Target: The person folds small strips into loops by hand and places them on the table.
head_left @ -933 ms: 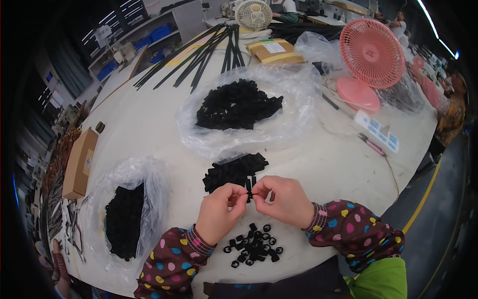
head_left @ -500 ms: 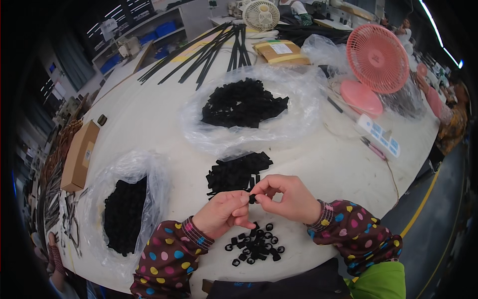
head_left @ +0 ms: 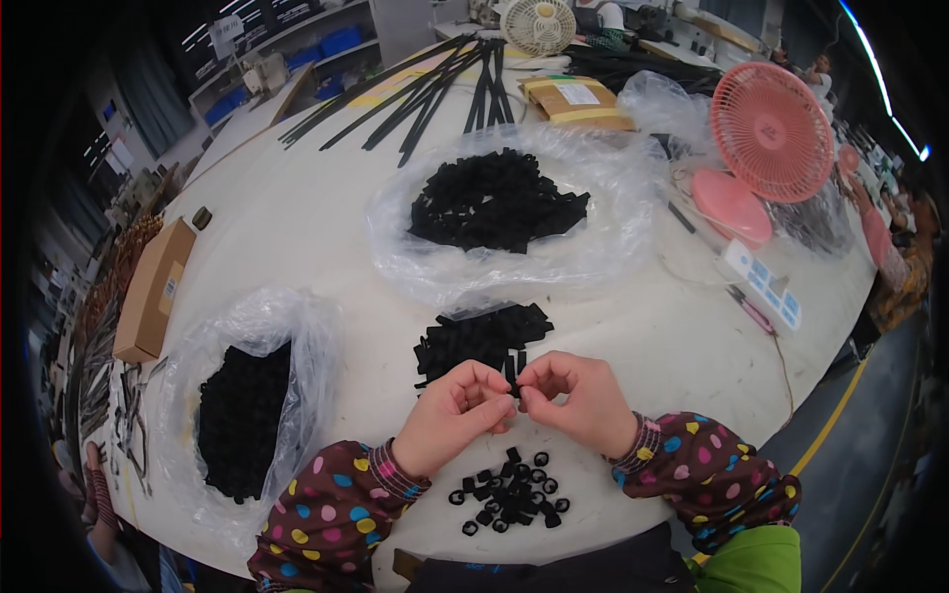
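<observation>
In front of me my left hand point(head_left: 457, 413) and my right hand point(head_left: 583, 403) meet, thumbs and forefingers pinched at the tips. Between them is a small black fabric piece point(head_left: 515, 389), mostly hidden by the fingertips. Just beyond the hands lies a pile of short flat black strips point(head_left: 482, 338). On the near side, below my fingers, small black loops point(head_left: 516, 496) are scattered in a loose heap, some showing round openings.
An open clear plastic bag point(head_left: 643, 212) full of black pieces lies farther back; another bag point(head_left: 314, 366) sits at left beside a cardboard box point(head_left: 155, 292). Long black strips point(head_left: 435, 94), a pink fan point(head_left: 772, 133), a power strip point(head_left: 761, 287) and pink-handled snips point(head_left: 753, 311) also occupy the table.
The fingertips have shifted and closed more tightly over the black piece, so less of it shows. My left fingers are more curled. The whole view has tilted slightly.
</observation>
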Demonstrator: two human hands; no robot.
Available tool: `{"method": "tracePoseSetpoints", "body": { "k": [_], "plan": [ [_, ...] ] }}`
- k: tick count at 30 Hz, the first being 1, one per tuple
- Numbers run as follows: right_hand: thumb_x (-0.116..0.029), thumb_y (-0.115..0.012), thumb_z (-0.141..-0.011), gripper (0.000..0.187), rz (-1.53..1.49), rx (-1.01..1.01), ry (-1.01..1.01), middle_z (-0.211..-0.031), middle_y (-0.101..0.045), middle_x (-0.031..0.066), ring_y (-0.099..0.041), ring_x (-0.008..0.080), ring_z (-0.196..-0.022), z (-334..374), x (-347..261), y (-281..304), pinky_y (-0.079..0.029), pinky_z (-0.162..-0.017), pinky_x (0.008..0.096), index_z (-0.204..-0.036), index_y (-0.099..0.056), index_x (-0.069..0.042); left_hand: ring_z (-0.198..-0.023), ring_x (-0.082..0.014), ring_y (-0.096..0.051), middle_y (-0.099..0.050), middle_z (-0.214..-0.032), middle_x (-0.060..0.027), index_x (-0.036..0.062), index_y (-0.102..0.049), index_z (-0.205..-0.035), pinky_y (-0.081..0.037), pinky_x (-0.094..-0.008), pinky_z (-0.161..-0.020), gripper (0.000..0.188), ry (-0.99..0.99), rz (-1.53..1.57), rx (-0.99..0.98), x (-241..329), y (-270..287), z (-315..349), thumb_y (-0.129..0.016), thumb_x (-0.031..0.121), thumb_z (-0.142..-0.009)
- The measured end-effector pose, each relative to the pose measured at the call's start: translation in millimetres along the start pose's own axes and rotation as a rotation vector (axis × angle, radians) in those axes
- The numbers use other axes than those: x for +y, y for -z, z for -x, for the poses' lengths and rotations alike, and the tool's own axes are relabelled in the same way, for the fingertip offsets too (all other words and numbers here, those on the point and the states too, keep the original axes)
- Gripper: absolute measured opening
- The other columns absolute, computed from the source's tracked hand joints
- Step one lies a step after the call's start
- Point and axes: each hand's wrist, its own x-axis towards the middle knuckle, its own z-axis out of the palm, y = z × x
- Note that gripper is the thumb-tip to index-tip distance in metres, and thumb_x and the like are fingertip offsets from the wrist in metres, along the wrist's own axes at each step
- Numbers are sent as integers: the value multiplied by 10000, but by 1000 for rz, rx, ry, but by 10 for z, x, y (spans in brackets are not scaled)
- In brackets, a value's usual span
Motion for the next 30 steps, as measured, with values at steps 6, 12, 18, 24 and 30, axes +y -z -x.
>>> {"method": "tracePoseSetpoints", "body": {
  "k": [6,12,18,24,30],
  "plan": [
    [-52,-630,-763,97,-127,-6,-147,-739,-607,14,-588,61,-679,-9,101,-24,-470,-613,203,-803,-570,13,-680,-75,-586,-623,-796,-37,15,-571,-909,-489,-213,-614,119,-237,-457,183,-27,-46,-8,-618,57,-808],
    [-77,-636,-733,98,105,43,37,-680,-587,17,-574,72,-630,16,-35,-59,-467,-586,214,-790,-580,-20,-642,-106,-619,-638,-738,-61,16,-604,-850,-494,-220,-557,99,-521,-906,291,-46,-28,1,-644,49,-765],
    [-69,-639,-738,100,101,-56,73,-693,-578,10,-559,64,-623,-36,47,-3,-464,-584,209,-794,-574,-18,-649,-75,-599,-626,-720,-40,3,-583,-875,-483,-213,-587,100,-208,-539,159,-49,10,0,-606,64,-800],
    [-77,-612,-792,77,-218,-264,-124,-727,-577,-27,-538,21,-667,-66,57,103,-440,-580,189,-833,-567,-29,-606,-48,-523,-561,-676,11,-1,-542,-911,-490,-231,-717,98,118,-42,-118,36,59,8,-544,85,-863],
    [-92,-624,-796,86,-195,-241,-150,-733,-584,-19,-552,41,-661,-60,-64,84,-451,-588,205,-849,-587,-36,-567,-37,-471,-476,-610,45,46,-517,-852,-514,-333,-781,124,236,161,-234,78,143,-24,-485,154,-905]
  ]
}}
